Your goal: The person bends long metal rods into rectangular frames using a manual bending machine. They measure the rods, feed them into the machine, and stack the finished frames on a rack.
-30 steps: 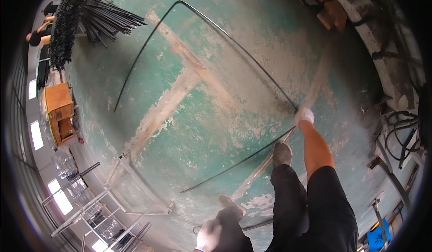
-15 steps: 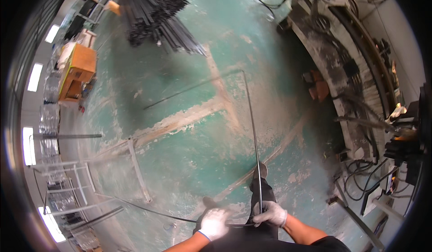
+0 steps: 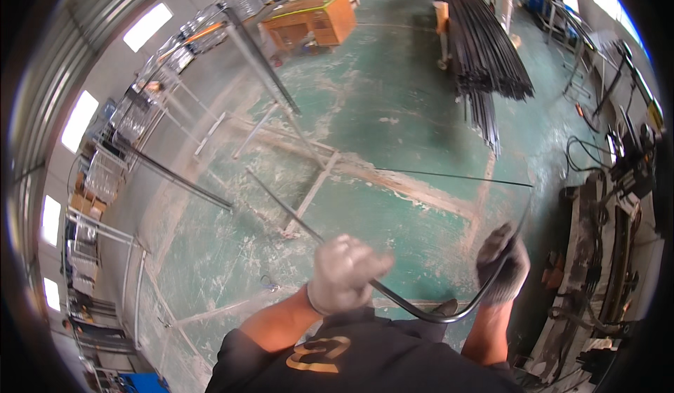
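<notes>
A long, thin dark metal rod is bent into an open frame shape, with a rounded bend in front of my body. My left hand, in a pale work glove, is closed around one straight stretch, and the rod's end reaches out beyond it to the upper left. On the other side of the bend, my right hand, gloved with dark smudged fingers, is wrapped around the rod. Past that hand the rod runs away from me to a far corner, then turns left above the green floor.
A bundle of long black bars lies on a stand with orange posts, ahead to the right. Grimy machinery with hoses lines the right side. Metal frames with long bars stand on the left, near an orange-brown wooden desk.
Both hands have risen from low by my legs, lifting the bent rod and spreading wider apart. The view has swung left, so the bar bundle now appears farther right.
</notes>
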A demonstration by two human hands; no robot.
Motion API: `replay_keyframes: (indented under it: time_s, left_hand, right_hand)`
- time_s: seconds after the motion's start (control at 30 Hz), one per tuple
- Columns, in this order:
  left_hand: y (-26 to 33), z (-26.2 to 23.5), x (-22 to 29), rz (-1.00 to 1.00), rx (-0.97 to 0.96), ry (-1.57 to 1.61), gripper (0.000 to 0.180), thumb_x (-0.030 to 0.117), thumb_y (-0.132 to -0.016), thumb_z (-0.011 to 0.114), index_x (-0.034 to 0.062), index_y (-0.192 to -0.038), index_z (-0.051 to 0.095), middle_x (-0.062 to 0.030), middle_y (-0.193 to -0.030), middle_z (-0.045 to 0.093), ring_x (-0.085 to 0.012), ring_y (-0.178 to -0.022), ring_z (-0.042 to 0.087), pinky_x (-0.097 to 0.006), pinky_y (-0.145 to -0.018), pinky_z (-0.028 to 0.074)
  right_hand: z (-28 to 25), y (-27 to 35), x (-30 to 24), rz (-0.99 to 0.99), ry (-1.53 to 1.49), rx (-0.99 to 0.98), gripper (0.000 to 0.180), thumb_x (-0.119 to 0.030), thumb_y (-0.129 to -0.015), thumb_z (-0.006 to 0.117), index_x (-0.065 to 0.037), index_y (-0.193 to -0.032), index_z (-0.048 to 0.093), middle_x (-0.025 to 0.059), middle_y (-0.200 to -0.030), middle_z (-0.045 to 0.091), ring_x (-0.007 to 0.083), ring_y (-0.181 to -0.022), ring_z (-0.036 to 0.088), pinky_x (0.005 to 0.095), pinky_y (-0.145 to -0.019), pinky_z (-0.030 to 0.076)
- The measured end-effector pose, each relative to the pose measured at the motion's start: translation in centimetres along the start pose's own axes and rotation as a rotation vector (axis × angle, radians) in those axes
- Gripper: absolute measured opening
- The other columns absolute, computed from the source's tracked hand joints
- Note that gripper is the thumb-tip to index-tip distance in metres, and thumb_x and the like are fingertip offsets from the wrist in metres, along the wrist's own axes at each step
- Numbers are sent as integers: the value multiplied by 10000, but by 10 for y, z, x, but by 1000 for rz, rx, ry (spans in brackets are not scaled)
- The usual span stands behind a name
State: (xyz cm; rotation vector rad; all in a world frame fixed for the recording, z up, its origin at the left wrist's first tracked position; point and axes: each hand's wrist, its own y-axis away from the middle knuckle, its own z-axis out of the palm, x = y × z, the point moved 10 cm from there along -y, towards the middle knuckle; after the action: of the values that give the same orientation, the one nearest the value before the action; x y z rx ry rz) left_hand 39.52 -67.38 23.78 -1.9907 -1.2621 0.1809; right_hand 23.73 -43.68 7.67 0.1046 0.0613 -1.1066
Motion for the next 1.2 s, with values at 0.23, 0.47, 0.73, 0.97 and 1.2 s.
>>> replay_keyframes:
  time_s: [0.23,0.47,0.73,0.97,1.2]
  left_hand:
    - [18,-191,-81,-193,508,118,56,48,-962,732,10,-1003,741,-40,-817,680,-171,-680,609,-311,-620,471]
    - [99,-257,-174,-555,950,245,176,149,-1056,692,-19,-1105,673,0,-768,605,-67,-634,502,-235,-557,370]
    - [178,-337,-210,-627,1263,183,443,388,-1059,697,-39,-1162,645,24,-712,495,-56,-557,383,-248,-492,249]
    - [257,-404,-230,-635,1473,7,499,475,-1068,651,-17,-1155,647,30,-705,481,-54,-549,354,-239,-488,234]
    - [291,-491,-306,-610,1525,-102,499,465,-1075,645,-28,-1155,648,25,-709,489,-53,-549,358,-242,-492,237]
  right_hand:
    - [201,-69,38,-154,132,-503,317,-195,-1150,479,34,-1355,559,125,-1030,644,205,-945,642,355,-835,559]
    - [326,-144,89,-354,675,-523,425,-213,-1142,528,95,-1426,459,194,-1333,633,295,-1271,654,326,-929,615]
    - [399,-212,283,-42,694,-658,520,-327,-1110,595,121,-1365,527,202,-1126,715,271,-960,727,377,-783,618]
    - [429,-262,458,125,889,-691,528,-448,-1081,628,65,-1203,612,143,-916,695,262,-796,702,386,-668,570]
    - [454,-340,630,290,878,-806,463,-387,-1066,673,74,-1100,639,175,-920,730,286,-753,744,386,-648,625]
